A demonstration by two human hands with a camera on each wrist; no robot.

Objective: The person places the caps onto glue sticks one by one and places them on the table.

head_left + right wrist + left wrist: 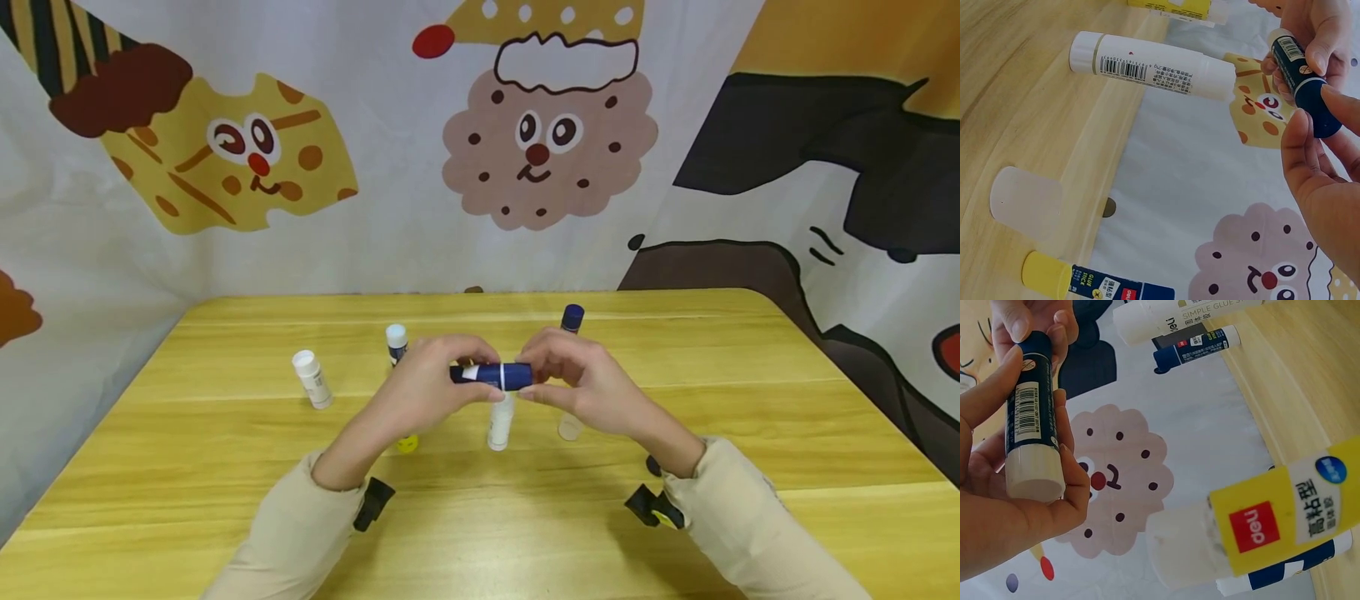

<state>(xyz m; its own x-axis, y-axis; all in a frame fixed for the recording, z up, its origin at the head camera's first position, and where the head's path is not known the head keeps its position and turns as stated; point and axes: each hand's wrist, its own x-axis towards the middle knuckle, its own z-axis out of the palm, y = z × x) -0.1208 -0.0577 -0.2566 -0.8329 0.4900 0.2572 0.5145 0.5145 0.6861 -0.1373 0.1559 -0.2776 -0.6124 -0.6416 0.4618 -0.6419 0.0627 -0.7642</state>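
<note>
Above the middle of the table, both hands hold a dark blue glue stick level. The left hand grips its labelled body, with the fingers curled round the barcode side; its white end shows in the left wrist view. From the other side, the right hand pinches the blue cap between thumb and fingers. The cap sits against the body, a pale band showing at the joint. Just below the hands stands a white glue stick, its top hidden by the held one.
On the left stands a white glue stick. A white-topped blue one and a yellow glue stick are partly behind the left hand. Behind the right hand are a navy-topped stick and a translucent cap. A patterned cloth hangs behind.
</note>
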